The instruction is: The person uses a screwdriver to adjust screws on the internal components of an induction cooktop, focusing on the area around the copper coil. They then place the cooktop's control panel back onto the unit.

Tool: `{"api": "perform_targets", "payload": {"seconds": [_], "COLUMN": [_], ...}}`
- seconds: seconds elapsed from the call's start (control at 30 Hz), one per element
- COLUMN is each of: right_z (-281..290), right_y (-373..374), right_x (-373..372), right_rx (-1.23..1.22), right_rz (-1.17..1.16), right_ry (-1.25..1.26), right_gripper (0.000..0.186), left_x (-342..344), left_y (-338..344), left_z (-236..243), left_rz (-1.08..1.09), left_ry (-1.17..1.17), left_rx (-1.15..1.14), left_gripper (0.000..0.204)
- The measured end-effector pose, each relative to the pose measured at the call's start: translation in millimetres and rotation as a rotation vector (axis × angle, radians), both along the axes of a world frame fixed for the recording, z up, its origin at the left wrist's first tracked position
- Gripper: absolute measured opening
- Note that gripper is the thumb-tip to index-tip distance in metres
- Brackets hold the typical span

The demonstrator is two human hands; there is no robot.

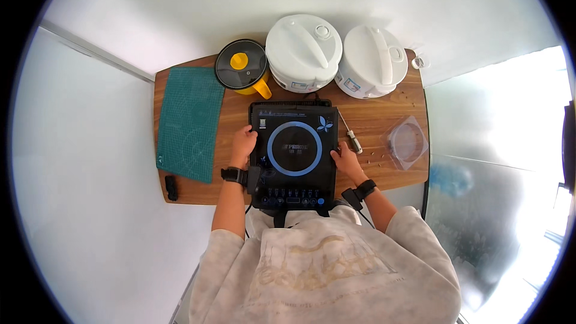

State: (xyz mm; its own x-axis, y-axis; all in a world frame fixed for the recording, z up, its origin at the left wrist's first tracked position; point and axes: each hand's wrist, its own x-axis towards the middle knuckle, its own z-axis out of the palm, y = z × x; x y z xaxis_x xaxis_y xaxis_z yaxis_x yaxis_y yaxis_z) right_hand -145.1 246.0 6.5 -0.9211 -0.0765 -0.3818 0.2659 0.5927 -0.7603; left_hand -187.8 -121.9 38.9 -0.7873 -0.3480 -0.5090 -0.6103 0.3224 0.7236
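Observation:
A black induction cooktop [294, 171] with a blue ring and a row of control symbols is in front of me, its near end close to my body. My left hand [243, 144] grips its left edge, fingers curled and partly hidden. On the opposite side my right hand [346, 161] is closed on the right edge, thumb on top. Along the far end, a dark vented strip [290, 104] sticks out slightly from beneath the glossy panel; whether the two are joined I cannot tell. Just beyond my right hand lies a screwdriver [355, 142] with a pale handle.
Two white rice cookers [303, 54] [373, 63] and a yellow pot with a dark lid [242, 65] stand at the back. A green cutting mat [189, 123] and small black object [171, 188] lie left. Right are a clear plastic container [408, 142] and several small screws [372, 162].

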Motion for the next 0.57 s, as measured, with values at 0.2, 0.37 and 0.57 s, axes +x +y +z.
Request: {"api": "perform_targets", "payload": {"seconds": [0.2, 0.37, 0.57], "right_z": [11, 17, 30], "right_y": [-1, -6, -11], "right_x": [-7, -2, -5], "right_rx": [0.007, 0.065, 0.136], "right_rz": [-0.032, -0.043, -0.029], "right_ry": [-0.007, 0.053, 0.090], "right_gripper": [0.044, 0.038, 0.038], "left_x": [19, 66, 67], "left_y": [-2, -7, 5], "left_z": [-5, 5, 19], "left_rz": [-0.192, -0.304, -0.321], "left_ry": [0.031, 0.054, -0.081], "left_rx": [-0.286, -0.350, -0.444], "left_gripper": [0.042, 0.036, 0.046]}}
